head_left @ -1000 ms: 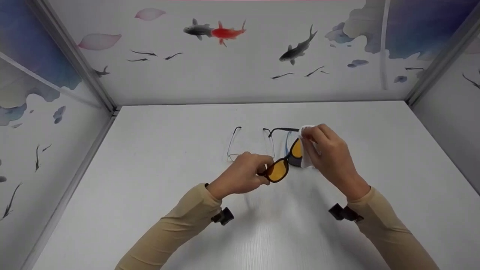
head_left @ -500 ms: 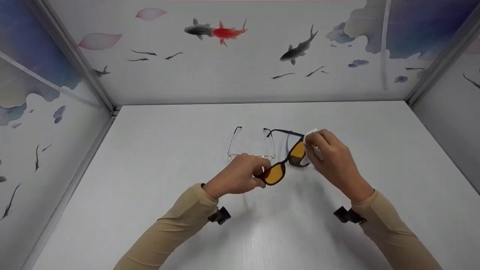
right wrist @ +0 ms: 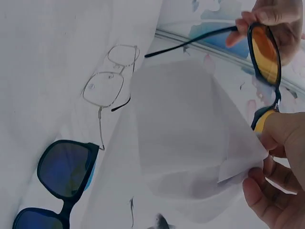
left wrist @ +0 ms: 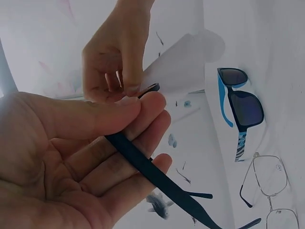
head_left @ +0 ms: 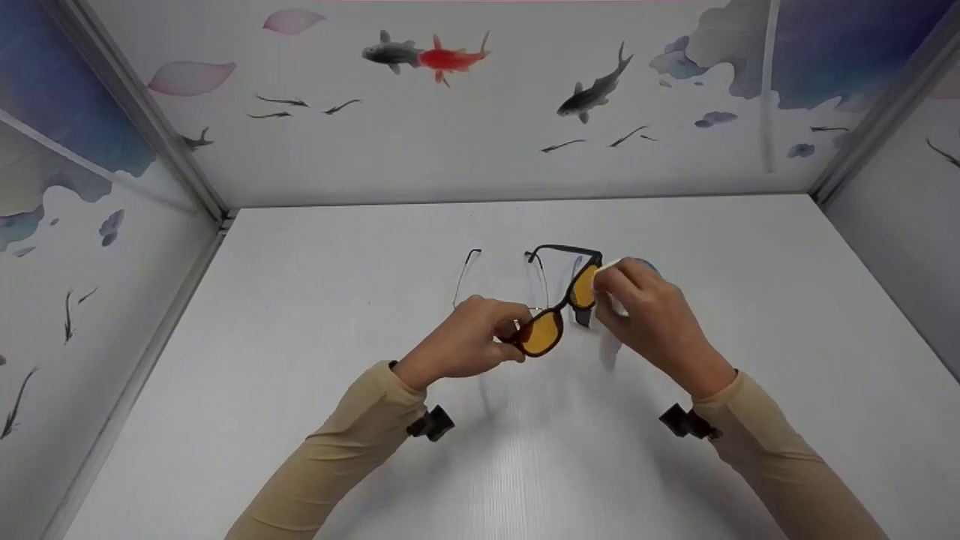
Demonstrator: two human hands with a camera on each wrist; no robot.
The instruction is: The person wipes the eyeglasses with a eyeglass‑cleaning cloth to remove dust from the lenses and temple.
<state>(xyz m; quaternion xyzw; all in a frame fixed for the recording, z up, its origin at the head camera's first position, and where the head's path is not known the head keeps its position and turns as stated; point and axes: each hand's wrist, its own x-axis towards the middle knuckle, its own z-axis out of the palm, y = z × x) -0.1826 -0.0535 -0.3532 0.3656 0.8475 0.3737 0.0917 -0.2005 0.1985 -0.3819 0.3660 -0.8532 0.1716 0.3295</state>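
My left hand [head_left: 472, 336] pinches black-framed glasses with orange lenses [head_left: 543, 333] at one end of the front, holding them above the table. One dark temple arm [left wrist: 152, 175] runs past the spread fingers in the left wrist view. The thumb and fingers of my right hand [head_left: 652, 319] pinch a thin white cloth [right wrist: 181, 124] at the far lens, partly covering it. Most of the cloth hangs loose below those fingers in the right wrist view. The right hand hides the outer edge of that lens in the head view.
Dark-lensed sunglasses with blue temples [left wrist: 247, 109] lie on the white table [head_left: 300, 315] behind the held pair. Beside them are thin wire-framed eyeglasses [right wrist: 102, 89], partly hidden by the left hand in the head view. Printed panels [head_left: 480, 150] enclose the table's back and sides.
The right hand and cloth slid outward toward the lens's outer edge, then came back left over the lens. The held glasses shifted slightly left with the left hand.
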